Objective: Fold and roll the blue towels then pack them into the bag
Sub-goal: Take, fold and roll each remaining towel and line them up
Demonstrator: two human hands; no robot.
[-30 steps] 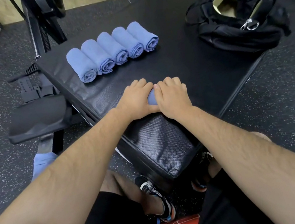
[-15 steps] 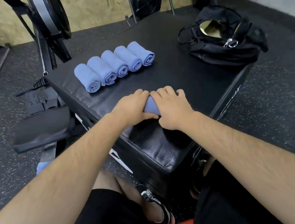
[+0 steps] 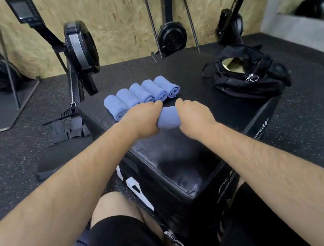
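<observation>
Both hands clamp a rolled towel (image 3: 166,118) just on the near side of the row of five rolled towels (image 3: 141,93). The left hand (image 3: 145,118) wraps its left end and the right hand (image 3: 195,116) its right end, fingers (image 3: 154,104) curled tight round the cloth. The outer flap is the risk: if either grip eases, the roll likely springs open. On the way to the open bag (image 3: 250,81), right of the row on the counter (image 3: 183,153), an arm could also scatter that row.

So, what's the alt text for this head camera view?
A person's left hand and right hand grip one rolled blue towel by its ends over a black padded box. Five more rolled blue towels lie in a row just beyond, an open black bag to their right.
</observation>
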